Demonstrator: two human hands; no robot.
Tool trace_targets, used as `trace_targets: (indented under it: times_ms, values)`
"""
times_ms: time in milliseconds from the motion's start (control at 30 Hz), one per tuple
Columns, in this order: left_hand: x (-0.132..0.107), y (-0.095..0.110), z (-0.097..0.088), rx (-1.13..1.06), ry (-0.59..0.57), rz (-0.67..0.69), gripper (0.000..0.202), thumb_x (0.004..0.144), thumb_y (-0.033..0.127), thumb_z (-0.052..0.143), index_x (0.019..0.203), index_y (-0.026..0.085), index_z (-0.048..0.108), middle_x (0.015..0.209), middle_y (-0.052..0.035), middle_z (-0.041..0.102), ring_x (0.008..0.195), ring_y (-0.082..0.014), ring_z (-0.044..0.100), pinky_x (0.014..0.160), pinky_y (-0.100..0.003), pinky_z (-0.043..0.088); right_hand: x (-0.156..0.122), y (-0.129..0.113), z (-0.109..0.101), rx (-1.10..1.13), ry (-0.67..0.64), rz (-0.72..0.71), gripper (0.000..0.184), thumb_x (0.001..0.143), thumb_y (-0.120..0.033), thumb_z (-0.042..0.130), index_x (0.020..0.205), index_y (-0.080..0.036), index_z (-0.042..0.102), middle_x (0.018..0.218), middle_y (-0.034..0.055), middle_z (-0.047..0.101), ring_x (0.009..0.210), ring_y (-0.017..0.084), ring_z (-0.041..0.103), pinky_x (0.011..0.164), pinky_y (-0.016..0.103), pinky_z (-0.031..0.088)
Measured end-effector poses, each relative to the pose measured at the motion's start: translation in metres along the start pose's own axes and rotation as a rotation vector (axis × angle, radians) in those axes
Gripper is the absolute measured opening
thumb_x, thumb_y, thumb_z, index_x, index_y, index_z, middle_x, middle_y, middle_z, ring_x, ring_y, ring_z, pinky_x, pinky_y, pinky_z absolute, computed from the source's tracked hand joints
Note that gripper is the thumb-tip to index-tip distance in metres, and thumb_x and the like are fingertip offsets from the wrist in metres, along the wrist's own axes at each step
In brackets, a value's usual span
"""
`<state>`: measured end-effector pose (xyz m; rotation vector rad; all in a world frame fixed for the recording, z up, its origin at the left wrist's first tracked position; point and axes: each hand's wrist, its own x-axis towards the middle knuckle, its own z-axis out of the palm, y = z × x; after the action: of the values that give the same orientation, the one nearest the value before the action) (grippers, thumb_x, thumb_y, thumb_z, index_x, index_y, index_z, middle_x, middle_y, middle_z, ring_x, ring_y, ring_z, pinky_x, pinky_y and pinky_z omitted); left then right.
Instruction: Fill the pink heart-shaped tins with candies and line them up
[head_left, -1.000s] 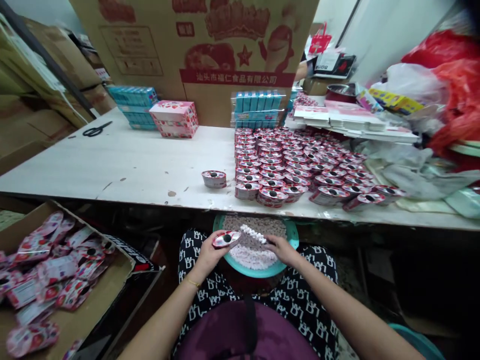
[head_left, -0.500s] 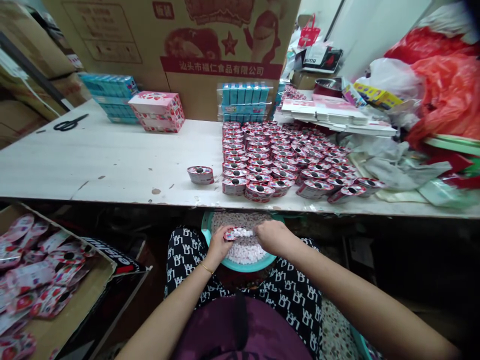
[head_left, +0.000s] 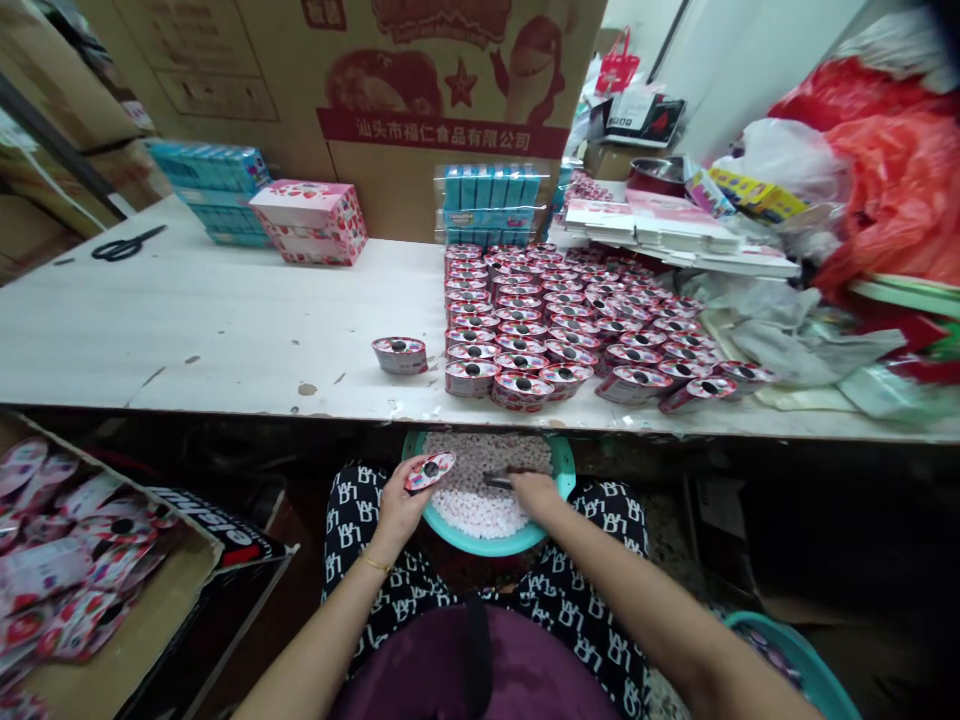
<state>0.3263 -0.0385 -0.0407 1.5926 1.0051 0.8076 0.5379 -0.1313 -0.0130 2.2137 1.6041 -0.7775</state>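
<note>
My left hand [head_left: 397, 503] has its fingers wrapped round a small oval pink-and-red box [head_left: 430, 471] with a dark round spot on top, tilted over the basin's left side. In my right hand [head_left: 534, 492] is a dark scoop [head_left: 498, 480], its end low over the small white pellets [head_left: 480, 512]. The pellets fill a turquoise basin [head_left: 491, 547] between my knees, under the table edge. Straight ahead on the table stands one lone oval box [head_left: 400, 355], left of several rows of the same boxes [head_left: 521, 388].
A carton of pink packets [head_left: 56, 570] sits at lower left. Scissors [head_left: 127, 244], a strawberry-print box [head_left: 309, 220] and blue packs [head_left: 214, 190] lie on the table before a big cardboard box [head_left: 360, 110]. Plastic bags [head_left: 892, 190] heap up at right; another basin [head_left: 817, 665] is at lower right.
My right hand has dropped from the oval box's top to the pellets, the scoop now showing. My left hand has shifted left with the box; its top no longer shows heaped white pellets.
</note>
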Motion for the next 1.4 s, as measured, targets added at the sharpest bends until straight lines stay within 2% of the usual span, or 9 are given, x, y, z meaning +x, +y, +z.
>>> trace_targets:
  times_ms: [200,333,467,600,800,967,1133,1267,1400]
  values:
    - [-0.003,-0.003,-0.006,-0.061,0.014,-0.084,0.043,0.063,0.027,0.064,0.103,0.016,0.053,0.103,-0.0072,0.060,0.094,-0.0183,0.056,0.088,-0.033,0.041,0.038,-0.044,0.038,0.379,0.099,-0.049,0.040,0.079,-0.022,0.044,0.118,-0.021,0.046,0.104,0.0054,0.062,0.094,0.015,0.057,0.077,0.022,0.040]
    - [-0.001,0.004,-0.012,-0.026,0.081,-0.094,0.041,0.063,0.028,0.064,0.101,0.016,0.054,0.098,-0.0058,0.061,0.089,-0.0173,0.057,0.085,-0.032,0.043,0.024,-0.021,0.032,0.525,0.159,-0.128,0.035,0.077,-0.020,0.046,0.112,-0.020,0.051,0.106,0.0039,0.061,0.096,0.015,0.055,0.079,0.023,0.039]
    - [0.002,0.008,-0.008,0.051,0.091,-0.017,0.037,0.063,0.025,0.063,0.098,0.016,0.055,0.097,-0.0058,0.060,0.088,-0.0174,0.057,0.084,-0.033,0.043,-0.007,0.016,0.001,0.585,0.208,-0.216,0.035,0.077,-0.022,0.046,0.111,-0.018,0.049,0.106,0.0051,0.060,0.095,0.016,0.054,0.081,0.026,0.039]
    - [0.004,0.013,0.010,0.138,0.021,0.102,0.033,0.063,0.016,0.061,0.096,0.018,0.057,0.096,-0.0047,0.057,0.090,-0.0166,0.055,0.084,-0.032,0.042,-0.038,0.028,-0.044,0.483,0.259,-0.325,0.035,0.078,-0.026,0.044,0.112,-0.019,0.051,0.105,0.0056,0.061,0.095,0.018,0.055,0.082,0.027,0.039]
    - [0.003,0.016,0.035,0.139,-0.039,0.165,0.037,0.063,0.007,0.056,0.098,0.019,0.056,0.096,-0.0041,0.056,0.092,-0.0162,0.053,0.085,-0.032,0.042,-0.066,-0.001,-0.085,-0.022,0.247,-0.254,0.029,0.079,-0.026,0.041,0.104,-0.023,0.056,0.096,0.0061,0.064,0.088,0.021,0.058,0.074,0.031,0.042]
    - [0.001,0.012,0.034,0.159,-0.037,0.175,0.036,0.063,0.006,0.055,0.097,0.020,0.057,0.097,-0.0042,0.056,0.092,-0.0164,0.053,0.084,-0.032,0.042,-0.073,-0.029,-0.093,-0.268,0.270,-0.254,0.026,0.079,-0.016,0.036,0.092,-0.019,0.058,0.082,0.0085,0.063,0.076,0.020,0.060,0.063,0.029,0.042]
    - [0.001,0.010,0.028,0.140,-0.007,0.149,0.033,0.064,0.011,0.058,0.096,0.019,0.057,0.094,-0.0039,0.056,0.089,-0.0162,0.054,0.082,-0.032,0.043,-0.079,-0.038,-0.103,-0.296,0.285,-0.286,0.027,0.080,-0.016,0.033,0.092,-0.018,0.058,0.084,0.0095,0.062,0.078,0.020,0.059,0.064,0.030,0.042]
    - [-0.003,0.018,0.021,0.052,-0.008,0.130,0.032,0.064,0.018,0.062,0.096,0.018,0.057,0.093,-0.0044,0.057,0.087,-0.0166,0.056,0.081,-0.032,0.044,-0.087,-0.017,-0.107,-0.189,0.328,-0.233,0.029,0.082,-0.026,0.035,0.103,-0.022,0.055,0.092,0.0060,0.063,0.080,0.018,0.060,0.068,0.029,0.043]
    - [-0.005,0.045,-0.002,-0.011,-0.007,0.126,0.033,0.066,0.024,0.063,0.098,0.018,0.056,0.098,-0.0053,0.058,0.091,-0.0174,0.056,0.084,-0.032,0.044,-0.084,0.017,-0.088,-0.018,0.373,-0.119,0.035,0.082,-0.033,0.038,0.113,-0.025,0.051,0.105,0.0048,0.061,0.089,0.019,0.058,0.073,0.030,0.042]
